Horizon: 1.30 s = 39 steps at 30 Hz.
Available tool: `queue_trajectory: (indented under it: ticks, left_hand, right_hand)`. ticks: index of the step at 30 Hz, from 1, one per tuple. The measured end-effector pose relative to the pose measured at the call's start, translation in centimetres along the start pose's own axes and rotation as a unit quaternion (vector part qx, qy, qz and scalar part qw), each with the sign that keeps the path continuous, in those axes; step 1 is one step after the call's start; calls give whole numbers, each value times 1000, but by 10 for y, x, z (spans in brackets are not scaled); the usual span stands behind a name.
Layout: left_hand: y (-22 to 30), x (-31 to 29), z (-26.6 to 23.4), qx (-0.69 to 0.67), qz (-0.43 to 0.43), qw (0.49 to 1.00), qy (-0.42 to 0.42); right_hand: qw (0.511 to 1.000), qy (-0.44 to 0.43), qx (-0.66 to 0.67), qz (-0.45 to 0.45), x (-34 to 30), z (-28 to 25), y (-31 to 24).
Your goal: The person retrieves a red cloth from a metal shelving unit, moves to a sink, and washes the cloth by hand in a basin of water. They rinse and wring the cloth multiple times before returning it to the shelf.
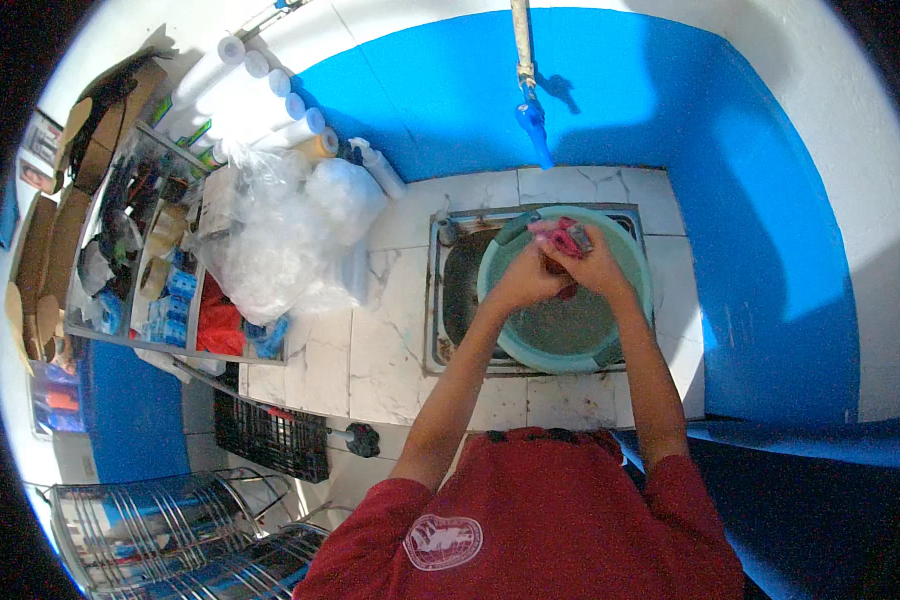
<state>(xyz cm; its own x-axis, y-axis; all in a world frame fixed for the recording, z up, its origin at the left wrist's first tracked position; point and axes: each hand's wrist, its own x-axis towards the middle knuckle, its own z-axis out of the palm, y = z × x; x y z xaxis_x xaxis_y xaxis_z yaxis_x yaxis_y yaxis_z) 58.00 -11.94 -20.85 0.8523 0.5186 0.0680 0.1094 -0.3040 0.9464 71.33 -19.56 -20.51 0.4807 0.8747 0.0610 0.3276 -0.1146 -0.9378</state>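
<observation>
My left hand [533, 278] and my right hand [594, 264] meet above a pale green round basin [643, 300]. Both are closed around a bunched pink cloth [567, 238] with a grey patch. It looks wet and crumpled, and the fingers cover much of it. A darker red part hangs below between the hands. Cloudy water [560, 325] stands in the basin, which rests on a stained metal sink [433, 310]. A blue tap [532, 125] on a pipe hangs beyond the basin, apart from my hands.
A marbled tile counter [385, 345] surrounds the sink. On the left lie clear plastic bags [280, 235], white rolls [295, 132], a spray bottle [378, 167] and a divided tray [185, 350] of packets. Below are a black crate [270, 438] and a metal rack [160, 520].
</observation>
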Motion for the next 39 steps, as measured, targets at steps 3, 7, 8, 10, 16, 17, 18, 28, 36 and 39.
queue_trajectory:
  ticks: [3, 7, 8, 10, 16, 17, 18, 28, 36, 39]
  left_hand:
    - [-10, -19, -2, 134, 58, 986, 77]
    - [-10, -23, -5, 180, 77, 978, 78]
    - [-8, -19, -5, 175, 97, 978, 63]
    - [0, -12, -4, 158, 157, 974, 40]
    - [28, -1, -8, 227, 319, 920, 3]
    - [31, 1, -9, 237, 340, 910, -11]
    - [33, 4, -12, 246, 361, 899, -25]
    - [16, 26, 25, -367, 19, 906, 209]
    - [2, 25, 9, -604, -59, 782, -143]
    - [3, 19, -2, -618, -122, 759, -167]
  right_hand:
    - [989, 35, 133, 55, 4, -18, -3]
    - [953, 15, 290, 85, 8, -25, -4]
    - [926, 5, 358, 115, 7, -19, -1]
    - [889, 32, 445, 107, 8, -11, 9]
    - [781, 5, 592, 199, 16, 6, 45]
    - [771, -11, 602, 207, 16, 9, 50]
    - [803, -16, 577, 151, 12, 9, 55]
    - [865, 143, 473, 83, -21, 19, -19]
    - [863, 160, -205, -434, -34, 17, -49]
    - [817, 61, -235, -522, -42, 22, -42]
